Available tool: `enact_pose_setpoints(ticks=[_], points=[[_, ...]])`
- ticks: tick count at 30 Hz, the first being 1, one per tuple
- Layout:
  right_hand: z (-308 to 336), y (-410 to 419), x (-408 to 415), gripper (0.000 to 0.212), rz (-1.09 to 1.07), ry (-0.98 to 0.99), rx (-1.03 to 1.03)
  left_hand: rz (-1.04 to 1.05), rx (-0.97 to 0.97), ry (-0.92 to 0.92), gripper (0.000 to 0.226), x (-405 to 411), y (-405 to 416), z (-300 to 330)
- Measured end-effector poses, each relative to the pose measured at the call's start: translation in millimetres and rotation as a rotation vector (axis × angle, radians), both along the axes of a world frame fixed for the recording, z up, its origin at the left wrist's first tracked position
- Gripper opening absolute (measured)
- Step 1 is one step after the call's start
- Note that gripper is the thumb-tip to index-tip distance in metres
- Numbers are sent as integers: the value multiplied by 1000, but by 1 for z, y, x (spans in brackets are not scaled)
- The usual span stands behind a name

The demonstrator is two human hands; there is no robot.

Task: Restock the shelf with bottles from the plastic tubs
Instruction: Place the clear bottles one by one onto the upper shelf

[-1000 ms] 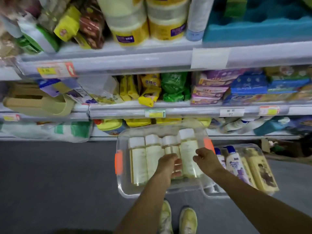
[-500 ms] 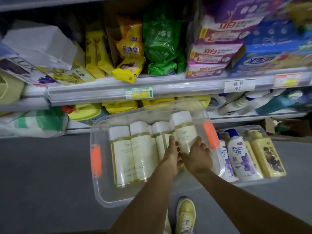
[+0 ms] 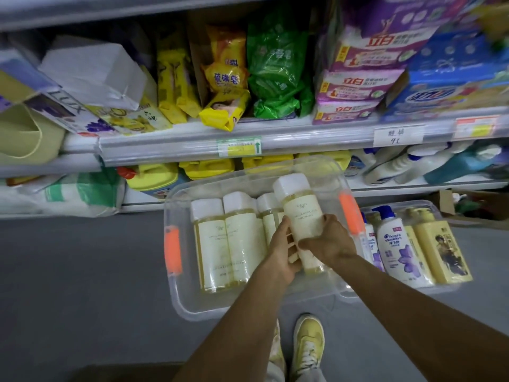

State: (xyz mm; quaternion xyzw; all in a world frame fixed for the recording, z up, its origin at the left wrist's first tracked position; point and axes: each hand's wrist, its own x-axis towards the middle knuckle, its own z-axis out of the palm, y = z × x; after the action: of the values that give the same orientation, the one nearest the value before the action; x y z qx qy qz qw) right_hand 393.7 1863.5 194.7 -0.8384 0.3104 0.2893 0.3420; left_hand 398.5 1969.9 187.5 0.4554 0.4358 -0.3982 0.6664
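Observation:
A clear plastic tub [image 3: 176, 288] with orange latches sits on the grey floor and holds pale yellow bottles with white caps. One of them, the raised bottle [image 3: 298, 208], is tilted up above the others. My right hand [image 3: 329, 242] grips its lower body and my left hand [image 3: 281, 250] holds its left side. Three more pale bottles [image 3: 228, 238] lie flat in the tub to the left. A second tub [image 3: 429, 208] to the right holds white shampoo bottles [image 3: 394, 241] and yellow bottles [image 3: 440, 249].
The lowest shelf [image 3: 385, 186] behind the tubs carries yellow jugs [image 3: 154, 177] and white and teal bottles [image 3: 407, 164]. The shelf above holds soap packs, green bags and purple and blue boxes. A cardboard box [image 3: 468, 205] stands at the right. My yellow shoes [image 3: 308, 343] are below the tub.
Both hands closed round the rightmost pale bottle and lifted its capped end up out of the row. The camera has moved nearer and lower to the tub.

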Motion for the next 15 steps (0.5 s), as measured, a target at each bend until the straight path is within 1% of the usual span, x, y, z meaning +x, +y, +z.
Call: enact_pose_setpoints(ticks=[2, 3, 6, 10, 12, 15], points=[[18, 3, 1, 78, 8, -12, 55, 21, -5, -16, 46, -4, 9, 15], [28, 4, 2, 80, 17, -18, 81, 22, 0, -32, 46, -5, 13, 25], [64, 10, 3, 84, 42, -32, 147, 33, 2, -58, 54, -6, 26, 55], [124, 19, 4, 74, 19, -88, 266, 40, -61, -86, 54, -7, 44, 113], [155, 24, 3, 70, 2, -129, 325, 3, -103, -133, 53, -10, 52, 143], [202, 31, -1, 71, 12, -196, 394, -41, -134, -210, 47, -15, 62, 184]])
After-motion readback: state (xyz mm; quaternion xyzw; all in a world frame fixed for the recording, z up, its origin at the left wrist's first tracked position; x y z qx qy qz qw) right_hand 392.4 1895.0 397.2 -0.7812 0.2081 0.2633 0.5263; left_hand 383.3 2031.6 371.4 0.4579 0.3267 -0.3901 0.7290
